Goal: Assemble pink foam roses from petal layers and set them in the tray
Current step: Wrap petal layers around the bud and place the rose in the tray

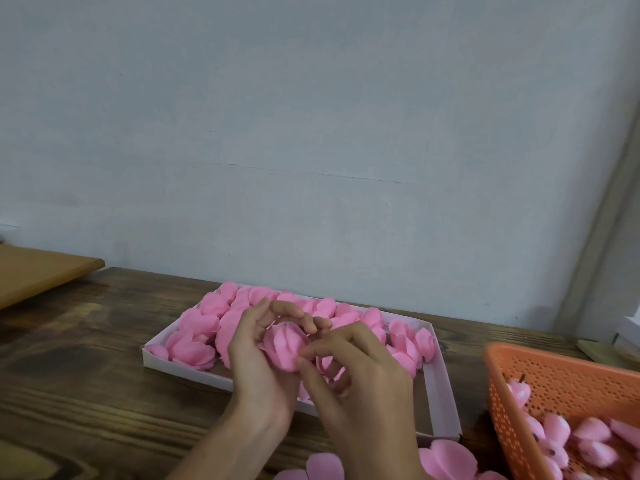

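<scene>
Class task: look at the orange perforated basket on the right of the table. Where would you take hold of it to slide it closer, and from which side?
Grip the orange basket by its near-left rim, coming from the left with the right hand. That raised, rigid edge is bare and faces the hands; the pink pieces lie low inside, so fingers hooked over the rim probably would not crush them.

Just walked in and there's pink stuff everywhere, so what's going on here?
A person is putting together a pink foam rose, holding it in both hands above a shallow white tray. The left hand cups it while the right hand works the petals with its fingertips. The tray already holds rows of pink flowers. An orange basket on the right holds small pink buds, and loose petals lie on the wooden table nearby.
</scene>
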`<state>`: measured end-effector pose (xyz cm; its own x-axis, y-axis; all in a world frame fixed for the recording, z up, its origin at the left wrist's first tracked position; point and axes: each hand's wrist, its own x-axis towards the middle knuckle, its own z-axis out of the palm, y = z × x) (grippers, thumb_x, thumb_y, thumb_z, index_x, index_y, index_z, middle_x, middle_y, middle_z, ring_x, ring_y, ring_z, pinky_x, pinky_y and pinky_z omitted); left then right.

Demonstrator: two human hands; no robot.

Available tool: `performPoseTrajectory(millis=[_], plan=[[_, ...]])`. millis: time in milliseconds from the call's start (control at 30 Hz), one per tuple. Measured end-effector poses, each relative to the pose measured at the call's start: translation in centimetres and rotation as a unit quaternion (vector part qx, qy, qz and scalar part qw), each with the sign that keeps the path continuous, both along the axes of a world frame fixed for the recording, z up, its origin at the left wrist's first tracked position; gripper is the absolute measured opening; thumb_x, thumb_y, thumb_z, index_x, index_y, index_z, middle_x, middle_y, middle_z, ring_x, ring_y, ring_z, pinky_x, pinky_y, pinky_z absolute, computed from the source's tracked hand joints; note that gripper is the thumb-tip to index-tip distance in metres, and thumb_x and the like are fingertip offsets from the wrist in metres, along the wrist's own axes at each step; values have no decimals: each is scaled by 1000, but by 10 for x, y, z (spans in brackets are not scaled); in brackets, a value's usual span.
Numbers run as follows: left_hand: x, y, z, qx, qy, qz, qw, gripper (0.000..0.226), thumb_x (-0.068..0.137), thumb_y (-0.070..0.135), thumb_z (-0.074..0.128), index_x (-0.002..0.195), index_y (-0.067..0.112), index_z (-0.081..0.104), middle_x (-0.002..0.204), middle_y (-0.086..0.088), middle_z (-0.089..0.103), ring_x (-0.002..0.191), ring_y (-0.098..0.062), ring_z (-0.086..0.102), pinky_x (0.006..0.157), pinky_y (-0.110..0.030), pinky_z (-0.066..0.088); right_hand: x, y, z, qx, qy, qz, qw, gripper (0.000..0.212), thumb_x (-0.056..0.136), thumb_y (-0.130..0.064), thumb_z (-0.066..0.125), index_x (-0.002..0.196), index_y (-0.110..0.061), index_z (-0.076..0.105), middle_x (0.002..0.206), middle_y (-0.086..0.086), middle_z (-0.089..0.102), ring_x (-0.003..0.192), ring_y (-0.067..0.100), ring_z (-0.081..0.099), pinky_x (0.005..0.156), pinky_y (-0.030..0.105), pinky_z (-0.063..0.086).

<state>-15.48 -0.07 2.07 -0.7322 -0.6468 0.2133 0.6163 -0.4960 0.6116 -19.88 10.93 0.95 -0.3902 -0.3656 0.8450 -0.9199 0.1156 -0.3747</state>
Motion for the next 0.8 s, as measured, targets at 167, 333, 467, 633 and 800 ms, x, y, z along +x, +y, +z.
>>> performPoseTrajectory(millis=[167, 333, 467, 633, 800], plan=[[-1, 4, 0, 15, -22, 15, 1000, 38, 95, 32, 52, 63, 12, 57, 60, -6, 49, 51, -22, 53, 48, -30, 46, -2, 0, 1, 7, 3, 17, 1000, 14, 77, -26, 82, 87, -33, 76, 75, -15, 61, 58, -5, 51, 53, 11, 44], [-2, -3, -3, 41, -56, 34, 997, 42, 96, 34, 52, 59, 15, 54, 57, -3, 47, 42, -17, 44, 40, -24, 41, 1, -1, 0, 77, 47, 24, 996, 11, 78, -29, 75, 88, -33, 72, 82, -15, 62, 65, 2, 56, 53, 24, 52], [-2, -6, -4, 52, -63, 17, 996, 43, 95, 36, 55, 57, 17, 53, 56, -2, 46, 42, -16, 44, 40, -22, 37, 4, 2, -1, 138, 24, 48, 989, 8, 82, -32, 73, 89, -35, 75, 88, -14, 59, 77, 3, 59, 58, 25, 54], [-4, -12, -1, 50, -99, 13, 994, 48, 96, 35, 61, 51, 21, 51, 48, 4, 39, 34, -12, 37, 35, -18, 32, 7, 7, 10, 232, 30, 48, 971, 17, 90, -39, 60, 105, -40, 68, 89, -12, 51, 80, 7, 55, 62, 29, 49], [-4, -30, -3, 84, -83, 4, 993, 50, 97, 38, 61, 50, 22, 54, 43, 6, 35, 30, -11, 32, 32, -17, 29, 1, 14, 30, 266, 65, 15, 962, 14, 93, -35, 55, 100, -34, 68, 85, -12, 61, 76, 10, 58, 60, 28, 47]])
